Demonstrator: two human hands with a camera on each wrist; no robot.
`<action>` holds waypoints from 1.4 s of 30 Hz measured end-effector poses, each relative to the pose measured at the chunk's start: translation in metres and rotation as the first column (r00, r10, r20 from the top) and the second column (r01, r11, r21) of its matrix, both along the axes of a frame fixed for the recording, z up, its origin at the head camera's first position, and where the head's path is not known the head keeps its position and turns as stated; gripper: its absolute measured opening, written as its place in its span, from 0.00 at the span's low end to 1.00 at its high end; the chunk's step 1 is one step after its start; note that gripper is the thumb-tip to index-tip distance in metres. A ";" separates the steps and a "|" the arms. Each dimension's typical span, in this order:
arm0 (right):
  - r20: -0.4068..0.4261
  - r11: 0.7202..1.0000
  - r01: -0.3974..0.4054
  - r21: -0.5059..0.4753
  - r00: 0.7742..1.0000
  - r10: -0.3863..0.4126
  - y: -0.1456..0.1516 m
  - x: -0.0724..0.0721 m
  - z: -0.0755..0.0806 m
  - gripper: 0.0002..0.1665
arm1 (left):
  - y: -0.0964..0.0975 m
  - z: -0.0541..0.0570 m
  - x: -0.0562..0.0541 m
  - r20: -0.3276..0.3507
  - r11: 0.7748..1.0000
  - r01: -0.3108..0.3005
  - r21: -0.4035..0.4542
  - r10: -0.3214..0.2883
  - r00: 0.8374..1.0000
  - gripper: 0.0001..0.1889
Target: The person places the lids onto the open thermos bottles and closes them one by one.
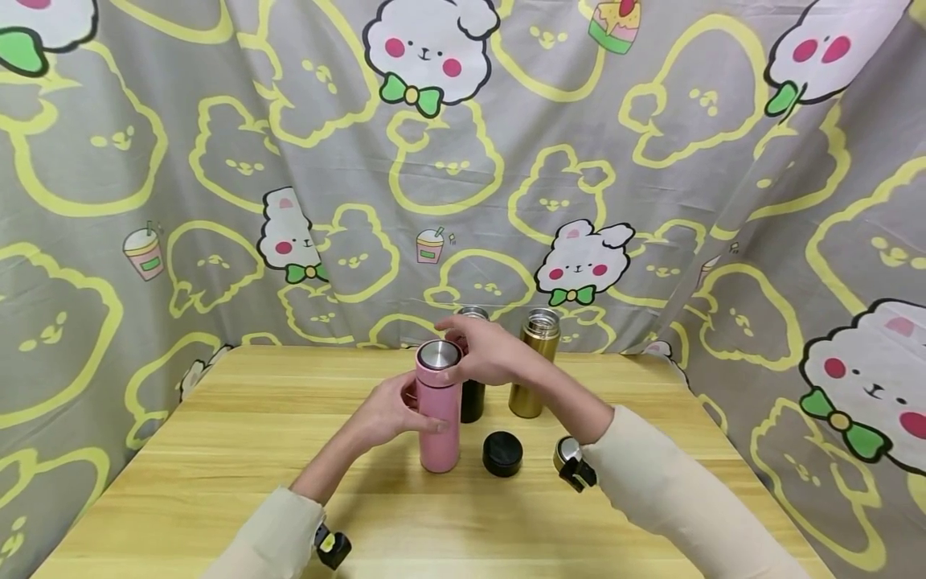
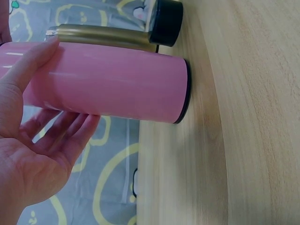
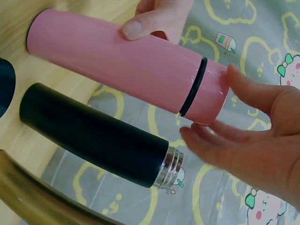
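A pink thermos flask stands upright near the middle of the table, its lid on top with a silver disc in its upper face. My left hand grips the flask's body, thumb across the near side and fingers on the opposite side. From above right, my right hand holds the lid between thumb and fingers. Close behind the pink flask is a black flask with its bare steel neck showing, partly hidden by my right hand in the head view. A gold flask, also lidless, stands to its right.
A black lid lies on the wooden table right of the pink flask. Further right, a gold-edged lid is partly covered by the right wrist's camera. A cartoon-print curtain hangs behind the table and at its sides.
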State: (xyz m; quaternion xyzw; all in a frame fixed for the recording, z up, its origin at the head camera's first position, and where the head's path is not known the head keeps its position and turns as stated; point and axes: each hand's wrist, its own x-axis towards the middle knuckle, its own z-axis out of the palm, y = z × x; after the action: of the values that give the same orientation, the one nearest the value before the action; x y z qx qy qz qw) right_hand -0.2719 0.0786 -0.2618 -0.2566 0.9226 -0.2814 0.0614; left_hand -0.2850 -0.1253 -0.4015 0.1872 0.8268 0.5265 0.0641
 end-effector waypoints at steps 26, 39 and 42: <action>-0.161 0.999 0.039 0.001 0.986 -0.038 -0.001 0.003 -0.008 0.30 | 0.000 0.001 0.002 -0.002 1.000 -0.010 -0.011 0.010 1.000 0.39; -0.155 0.998 0.054 -0.021 0.986 -0.057 0.001 0.004 -0.012 0.31 | 0.001 -0.002 0.001 -0.015 1.000 -0.012 -0.009 0.011 1.000 0.38; -0.156 0.998 0.055 -0.022 0.986 -0.057 0.001 0.003 -0.013 0.32 | 0.001 -0.001 0.001 -0.014 1.000 -0.016 -0.011 0.016 1.000 0.38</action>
State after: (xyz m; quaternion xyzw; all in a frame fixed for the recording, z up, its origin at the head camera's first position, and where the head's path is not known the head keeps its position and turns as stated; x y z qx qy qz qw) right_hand -0.2693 0.0797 -0.2743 -0.2524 0.9290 -0.2699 -0.0216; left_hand -0.2839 -0.1246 -0.4022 0.1837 0.8317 0.5210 0.0553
